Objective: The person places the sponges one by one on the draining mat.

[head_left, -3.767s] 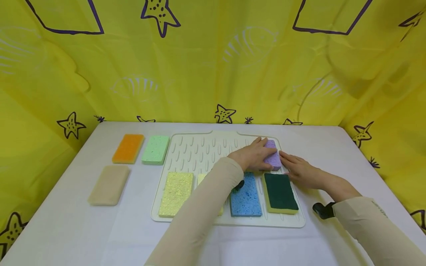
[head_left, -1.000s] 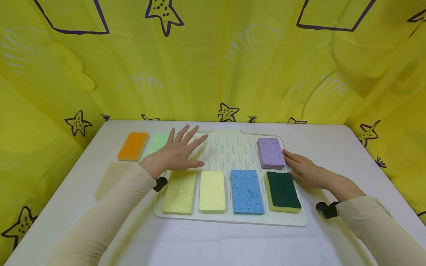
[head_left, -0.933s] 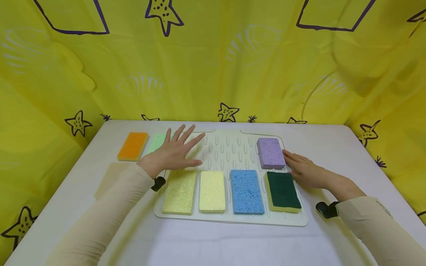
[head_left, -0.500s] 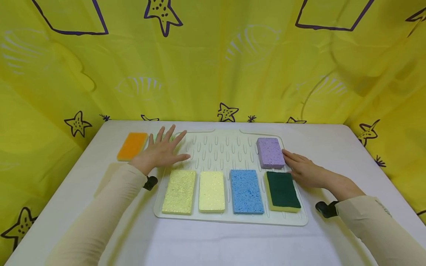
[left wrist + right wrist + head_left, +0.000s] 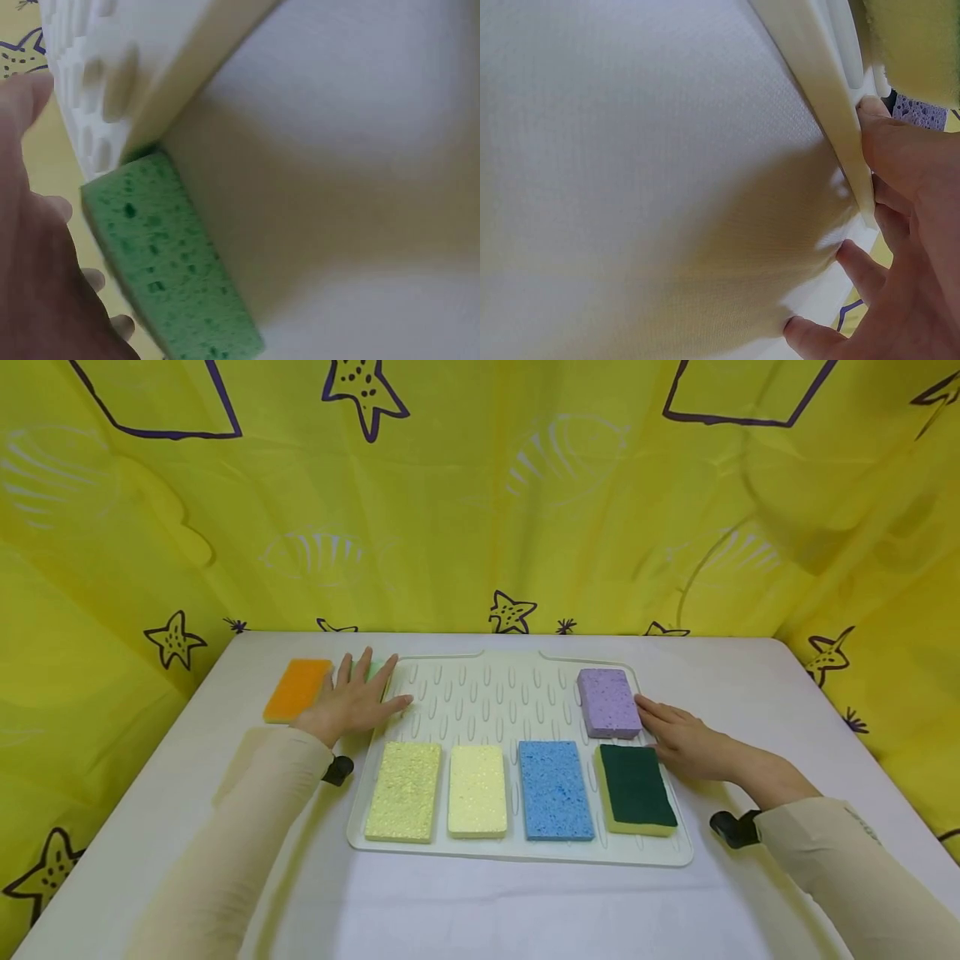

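My left hand (image 5: 347, 703) hovers with spread fingers over a mint-green sponge (image 5: 366, 670), mostly covering it in the head view. In the left wrist view this sponge (image 5: 169, 255) lies against the tray's left edge, beside the fingers. At the tray's right edge rests my right hand (image 5: 692, 745), its fingers extended; the right wrist view has the thumb on the tray rim (image 5: 832, 112) and fingertips on the white cloth. Nearest to it on the ribbed off-white tray (image 5: 487, 693) are a purple sponge (image 5: 609, 703) and a yellow sponge with a dark green scouring side (image 5: 639, 787).
Along the tray's front also lie a yellow sponge (image 5: 403, 792), a pale yellow sponge (image 5: 477, 792) and a blue sponge (image 5: 556, 790). Left of the tray are an orange sponge (image 5: 297, 688) and a beige sponge (image 5: 238, 762), partly behind the left sleeve. A yellow curtain (image 5: 450, 527) hangs behind.
My left hand let go of the purple sponge at the tray's back right corner, then moved left across the tray to the mint-green sponge. The right hand has stayed at the tray's edge.
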The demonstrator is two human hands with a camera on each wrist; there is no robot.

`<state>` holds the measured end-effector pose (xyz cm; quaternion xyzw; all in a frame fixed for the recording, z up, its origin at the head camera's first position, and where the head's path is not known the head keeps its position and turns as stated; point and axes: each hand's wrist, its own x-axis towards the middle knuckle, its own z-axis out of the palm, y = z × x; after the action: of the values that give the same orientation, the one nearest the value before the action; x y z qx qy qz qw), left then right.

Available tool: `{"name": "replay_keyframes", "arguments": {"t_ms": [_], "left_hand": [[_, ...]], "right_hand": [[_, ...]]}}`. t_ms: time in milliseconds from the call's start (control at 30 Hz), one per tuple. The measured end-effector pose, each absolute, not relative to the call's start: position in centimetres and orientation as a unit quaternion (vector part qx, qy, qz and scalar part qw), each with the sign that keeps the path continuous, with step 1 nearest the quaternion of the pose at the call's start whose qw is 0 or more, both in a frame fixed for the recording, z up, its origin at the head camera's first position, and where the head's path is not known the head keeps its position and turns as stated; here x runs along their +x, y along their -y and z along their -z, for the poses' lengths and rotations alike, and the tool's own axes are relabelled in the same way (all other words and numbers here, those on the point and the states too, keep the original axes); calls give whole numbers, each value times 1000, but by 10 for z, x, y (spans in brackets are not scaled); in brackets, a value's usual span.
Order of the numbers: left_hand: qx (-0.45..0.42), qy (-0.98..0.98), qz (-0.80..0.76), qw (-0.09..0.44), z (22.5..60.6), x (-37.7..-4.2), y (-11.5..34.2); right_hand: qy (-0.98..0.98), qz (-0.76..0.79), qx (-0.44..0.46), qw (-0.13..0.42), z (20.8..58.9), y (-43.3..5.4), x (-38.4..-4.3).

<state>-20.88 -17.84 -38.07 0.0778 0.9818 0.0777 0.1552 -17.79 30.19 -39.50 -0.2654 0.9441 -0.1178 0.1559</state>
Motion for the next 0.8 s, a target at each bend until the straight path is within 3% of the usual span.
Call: {"name": "replay_keyframes", "arguments": {"t_ms": [800], "left_hand": [[134,-986,-38,94,388,-217,187]], "right_hand": [[-942,128,-266,158,394,-301,-177]]}}
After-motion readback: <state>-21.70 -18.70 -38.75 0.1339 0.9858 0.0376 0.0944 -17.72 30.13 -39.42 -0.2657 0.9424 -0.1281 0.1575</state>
